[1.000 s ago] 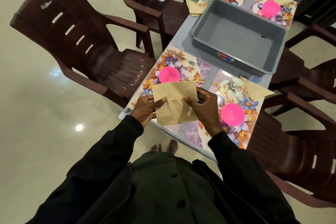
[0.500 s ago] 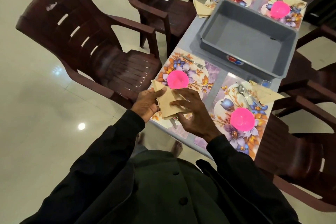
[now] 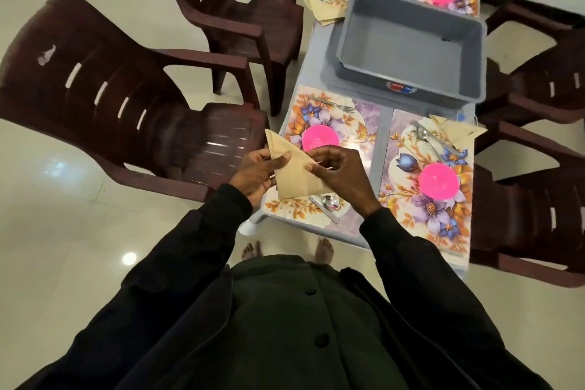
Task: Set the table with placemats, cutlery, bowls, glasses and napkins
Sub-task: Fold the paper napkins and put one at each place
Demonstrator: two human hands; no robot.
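left hand (image 3: 256, 175) | thumb pinching napkin (image 3: 292, 168) edge || right hand (image 3: 340, 176) | fingertips curled, pinching opposite edge, above placemat (image 3: 357, 123)

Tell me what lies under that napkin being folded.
A spoon and what looks like a knife poke out below the napkin on the placemat; their other ends are hidden by it.

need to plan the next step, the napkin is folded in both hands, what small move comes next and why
Probably lower the napkin onto the near-left placemat and let go. The left hand and right hand pinch it, folded to a triangle, above that mat, which has a bowl, fork and spoon but no napkin; the neighbouring napkin already lies beside its cutlery.
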